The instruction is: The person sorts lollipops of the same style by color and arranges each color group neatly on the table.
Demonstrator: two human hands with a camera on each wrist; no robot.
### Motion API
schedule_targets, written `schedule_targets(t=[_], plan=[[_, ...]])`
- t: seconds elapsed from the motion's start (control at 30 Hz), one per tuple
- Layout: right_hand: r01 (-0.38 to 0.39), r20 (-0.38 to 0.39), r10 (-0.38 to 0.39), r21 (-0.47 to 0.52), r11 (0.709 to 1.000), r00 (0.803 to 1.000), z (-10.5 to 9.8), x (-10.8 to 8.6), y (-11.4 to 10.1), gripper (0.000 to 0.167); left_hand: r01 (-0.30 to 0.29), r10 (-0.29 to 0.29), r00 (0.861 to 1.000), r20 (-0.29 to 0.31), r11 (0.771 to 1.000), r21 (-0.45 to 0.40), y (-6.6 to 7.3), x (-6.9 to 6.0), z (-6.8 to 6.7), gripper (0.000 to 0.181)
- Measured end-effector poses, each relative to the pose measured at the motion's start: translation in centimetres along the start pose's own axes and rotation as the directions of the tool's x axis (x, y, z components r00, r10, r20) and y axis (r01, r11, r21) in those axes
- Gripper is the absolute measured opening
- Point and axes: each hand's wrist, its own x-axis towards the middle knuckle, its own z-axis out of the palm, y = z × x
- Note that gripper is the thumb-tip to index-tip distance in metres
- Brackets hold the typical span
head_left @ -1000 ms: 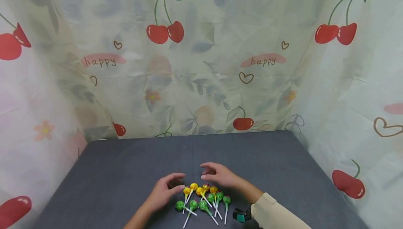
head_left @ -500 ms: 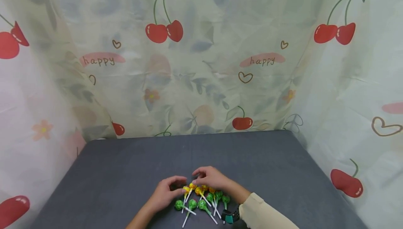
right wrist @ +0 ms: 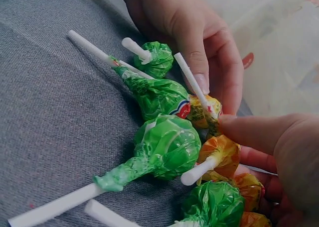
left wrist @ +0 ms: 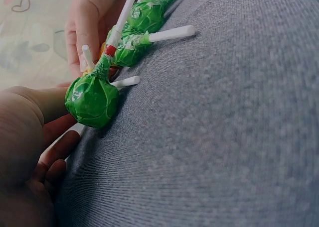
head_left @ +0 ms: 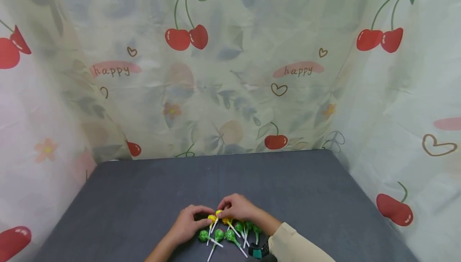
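My left hand (head_left: 184, 225) pinches a yellow-wrapped lollipop (head_left: 211, 217) between thumb and fingers at the left of a cluster. Beside it my right hand (head_left: 239, 208) has thumb and fingertips on the head of another yellow lollipop (head_left: 218, 213), gripping it. In the right wrist view the two thumbs nearly meet over yellow wrappers, and an orange-yellow lollipop (right wrist: 219, 156) lies below the right thumb. Several green lollipops (head_left: 219, 235) with white sticks lie on the near side. One green lollipop (left wrist: 92, 101) is close to the left thumb. The right hand partly hides other yellow lollipops.
A dark grey cloth (head_left: 151, 190) covers the table. Curtains (head_left: 223, 106) printed with cherries and hearts enclose its back and sides. A black and teal device (head_left: 257, 253) sits at the right wrist, close to the green lollipops.
My right hand has moved left and nearer, down onto a yellow lollipop. The left hand's thumb and fingers have come together around the yellow lollipop beside it.
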Motion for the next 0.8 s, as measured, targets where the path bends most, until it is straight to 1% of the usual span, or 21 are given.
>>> schedule_targets(t=[0.23,0.37,0.53,0.6,0.67,0.8], plan=[[0.011,-0.002,-0.011,-0.017,1.0,1.0,0.11,-0.05,-0.02,0.012,0.011,-0.011,1.0,0.019,1.0,0.021,-0.09,0.03,-0.09,0.021],[0.008,-0.012,-0.008,-0.03,1.0,1.0,0.12,-0.05,-0.04,0.011,-0.004,0.003,1.0,0.016,1.0,0.029,-0.15,0.1,-0.07,0.021],[0.005,-0.006,-0.005,-0.015,1.0,1.0,0.04,-0.11,-0.09,0.012,-0.02,0.02,1.0,0.001,0.999,0.03,-0.23,0.15,-0.1,0.02],[-0.002,-0.004,0.002,-0.009,1.0,1.0,0.02,-0.1,-0.11,0.012,-0.029,0.029,1.0,0.0,1.0,0.006,-0.24,0.2,-0.19,0.021],[-0.008,-0.004,0.008,-0.009,1.0,1.0,0.03,-0.07,-0.1,0.012,-0.034,0.034,0.999,0.004,0.999,-0.037,-0.23,0.26,-0.3,0.021],[-0.026,-0.006,0.026,-0.01,1.0,1.0,0.09,0.0,-0.07,0.011,-0.012,0.013,1.0,0.005,0.994,-0.108,-0.34,0.38,-0.54,0.022]])
